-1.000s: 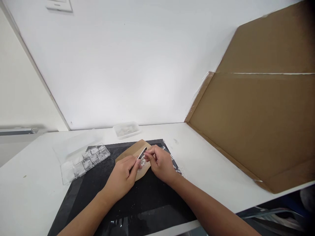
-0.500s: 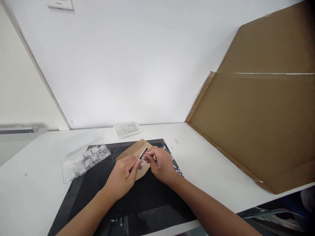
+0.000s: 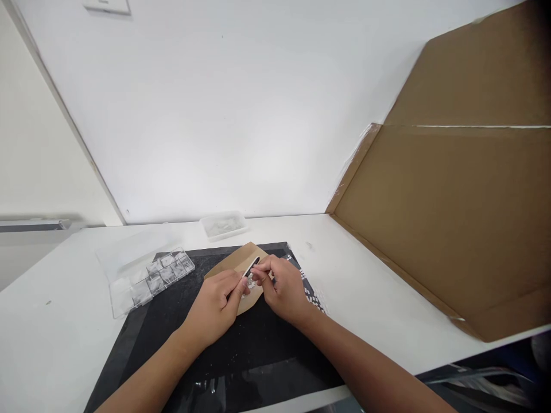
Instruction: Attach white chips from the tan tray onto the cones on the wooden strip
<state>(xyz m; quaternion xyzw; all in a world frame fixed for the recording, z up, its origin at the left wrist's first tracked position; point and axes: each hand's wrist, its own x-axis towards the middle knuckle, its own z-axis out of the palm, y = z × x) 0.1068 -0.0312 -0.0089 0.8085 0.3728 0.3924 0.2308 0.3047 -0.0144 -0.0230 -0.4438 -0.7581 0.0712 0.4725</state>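
My left hand (image 3: 221,298) is closed around a nail file (image 3: 253,265), a narrow black strip with a pale edge and a rounded tip that slants up to the right. Close against its upper part, my right hand (image 3: 279,284) pinches thumb and fingers together; whatever lies between them is too small to make out. Both hands are just above a sheet of brown paper (image 3: 247,251). Small whitish pieces (image 3: 252,282) lie on the paper, partly covered by my fingers.
Under the paper lies a black mat (image 3: 253,350). A clear compartment box (image 3: 166,272) with whitish contents sits left, lid open. Behind stands a translucent tub (image 3: 224,226). Small white squares (image 3: 316,298) dot the mat's right edge. A large cardboard panel (image 3: 451,218) stands right.
The view has shifted very slightly. My hands keep nearly the same pose, with the nail file still in the left and the right pinching beside it.
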